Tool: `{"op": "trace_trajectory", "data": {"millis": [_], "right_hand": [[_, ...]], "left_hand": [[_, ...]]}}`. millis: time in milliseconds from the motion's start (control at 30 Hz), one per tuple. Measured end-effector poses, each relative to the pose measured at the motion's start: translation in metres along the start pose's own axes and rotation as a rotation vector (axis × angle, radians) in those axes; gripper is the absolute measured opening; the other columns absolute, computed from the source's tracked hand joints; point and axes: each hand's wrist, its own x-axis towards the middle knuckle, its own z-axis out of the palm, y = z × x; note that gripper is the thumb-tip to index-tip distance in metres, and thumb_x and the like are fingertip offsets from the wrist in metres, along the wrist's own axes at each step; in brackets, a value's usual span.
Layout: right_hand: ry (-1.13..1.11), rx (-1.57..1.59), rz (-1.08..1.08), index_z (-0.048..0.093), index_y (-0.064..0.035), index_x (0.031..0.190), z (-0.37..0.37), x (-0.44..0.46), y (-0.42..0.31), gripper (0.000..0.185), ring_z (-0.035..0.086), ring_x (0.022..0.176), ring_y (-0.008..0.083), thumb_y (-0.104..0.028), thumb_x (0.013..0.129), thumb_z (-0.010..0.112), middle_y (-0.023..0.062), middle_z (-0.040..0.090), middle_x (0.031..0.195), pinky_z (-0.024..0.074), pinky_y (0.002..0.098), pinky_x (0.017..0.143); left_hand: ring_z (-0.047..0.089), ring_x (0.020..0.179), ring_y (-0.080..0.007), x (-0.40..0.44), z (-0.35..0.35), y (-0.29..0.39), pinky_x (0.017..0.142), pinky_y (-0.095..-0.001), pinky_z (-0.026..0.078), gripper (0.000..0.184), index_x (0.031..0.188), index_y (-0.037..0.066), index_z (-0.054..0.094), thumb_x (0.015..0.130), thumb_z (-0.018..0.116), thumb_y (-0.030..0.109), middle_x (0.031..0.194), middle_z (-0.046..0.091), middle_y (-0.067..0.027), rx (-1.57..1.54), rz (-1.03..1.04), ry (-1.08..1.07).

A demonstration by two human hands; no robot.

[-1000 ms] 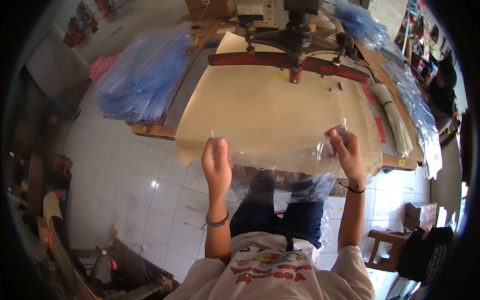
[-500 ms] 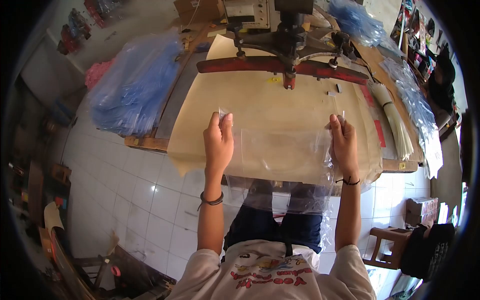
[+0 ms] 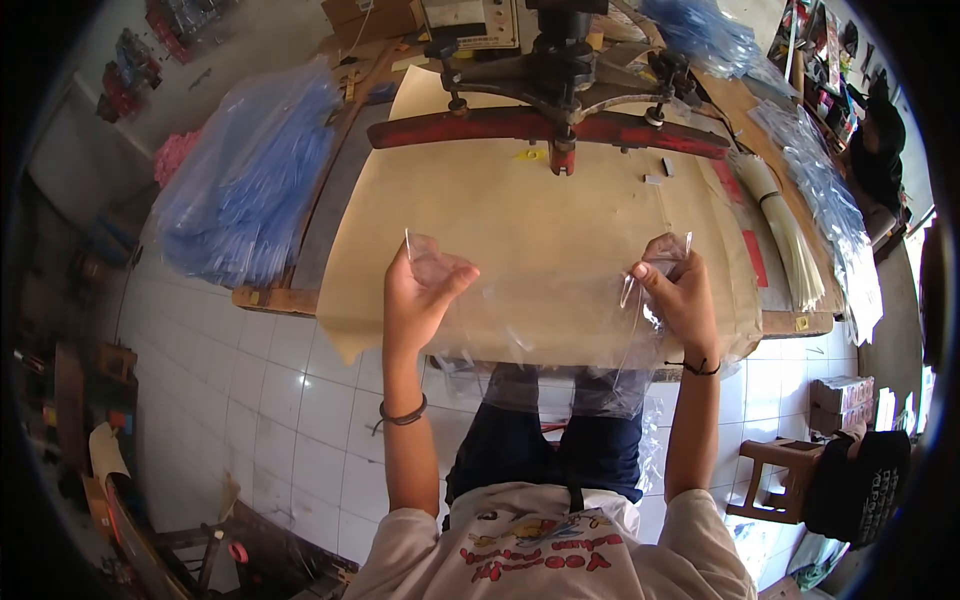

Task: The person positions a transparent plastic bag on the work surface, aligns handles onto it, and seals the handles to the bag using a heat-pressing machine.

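A clear plastic sheet [image 3: 622, 335], possibly a bag, hangs in creases between my two hands over the table's front edge. My left hand [image 3: 420, 295] holds its left side, with the thumb stretched inward and clear film over the fingers. On the right side, my right hand [image 3: 678, 295] grips the sheet between thumb and bent fingers. Stiff clear edges stick up above both hands. Beneath them lies brown paper [image 3: 460, 210] covering the worktable. Beyond my hands, a machine's red pressing bar [image 3: 480, 127] is raised over the paper.
Blue-tinted plastic sheets [image 3: 245, 180] are piled at the left. A bundle of pale strips [image 3: 785, 235] and more clear plastic [image 3: 815, 190] lie along the right. Small dark blocks [image 3: 668, 167] rest near the bar. A brown stool [image 3: 775, 480] stands on the floor at right.
The sheet was stretched flatter and now sags in folds. My left thumb has swung inward away from the fingertips, and my right hand has turned inward.
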Motion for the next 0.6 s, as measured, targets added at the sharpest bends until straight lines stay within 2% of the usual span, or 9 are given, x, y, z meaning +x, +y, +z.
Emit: {"op": "trace_trajectory", "data": {"millis": [100, 200, 300, 400, 500, 600], "right_hand": [[-0.019, 0.022, 0.111, 0.06, -0.0015, 0.099, -0.003, -0.001, -0.004, 0.026, 0.054, 0.06, 0.0026, -0.02, 0.093, 0.077, -0.0012, 0.066, 0.071, 0.0401, 0.02, 0.052], [0.052, 0.006, 0.074, 0.063, -0.0006, 0.097, 0.005, 0.0, -0.005, 0.024, 0.053, 0.058, 0.0031, -0.02, 0.092, 0.078, -0.0028, 0.062, 0.068, 0.0397, 0.0206, 0.051], [0.086, -0.021, 0.076, 0.066, -0.0004, 0.091, 0.007, 0.001, -0.002, 0.024, 0.053, 0.057, 0.0038, -0.021, 0.092, 0.078, -0.0029, 0.061, 0.067, 0.04, 0.0217, 0.051], [0.102, -0.039, 0.087, 0.066, -0.0006, 0.087, 0.007, 0.004, -0.001, 0.027, 0.053, 0.056, 0.0047, -0.024, 0.093, 0.077, -0.0026, 0.059, 0.065, 0.0402, 0.0226, 0.051], [0.098, -0.048, 0.089, 0.066, -0.0007, 0.086, 0.006, 0.003, -0.001, 0.03, 0.052, 0.054, 0.005, -0.028, 0.094, 0.075, -0.0025, 0.058, 0.064, 0.0398, 0.0228, 0.05], [0.108, -0.066, 0.077, 0.066, -0.0007, 0.085, 0.006, 0.002, -0.001, 0.032, 0.051, 0.053, 0.0051, -0.029, 0.095, 0.075, -0.003, 0.057, 0.063, 0.0392, 0.0226, 0.05]], "left_hand": [[0.07, 0.071, -0.0126, 0.001, -0.011, 0.006, 0.062, -0.0217, 0.052, 0.037, 0.098, 0.006, 0.048, 0.086, 0.083, 0.009, 0.076, 0.07, -0.0079, 0.079, -0.104, -0.056], [0.068, 0.065, -0.0118, 0.002, -0.004, 0.005, 0.055, -0.0229, 0.051, 0.037, 0.096, 0.006, 0.049, 0.085, 0.084, 0.011, 0.074, 0.068, -0.0062, 0.113, -0.104, 0.032], [0.067, 0.065, -0.0116, 0.006, -0.005, 0.002, 0.055, -0.0241, 0.051, 0.037, 0.093, 0.006, 0.049, 0.085, 0.084, 0.012, 0.074, 0.067, -0.0047, 0.15, -0.046, 0.044], [0.066, 0.068, -0.0102, 0.004, 0.0, 0.012, 0.06, -0.0249, 0.052, 0.031, 0.091, 0.004, 0.052, 0.088, 0.082, 0.012, 0.074, 0.065, -0.0027, 0.111, -0.154, 0.081], [0.062, 0.071, -0.0087, 0.006, 0.002, 0.007, 0.064, -0.0252, 0.051, 0.025, 0.089, 0.003, 0.056, 0.092, 0.078, 0.015, 0.074, 0.063, -0.001, 0.094, -0.086, 0.062], [0.059, 0.071, -0.0081, 0.003, 0.002, 0.006, 0.064, -0.0259, 0.05, 0.024, 0.088, 0.001, 0.06, 0.097, 0.072, 0.019, 0.074, 0.061, 0.0005, 0.084, -0.135, 0.093]]}}
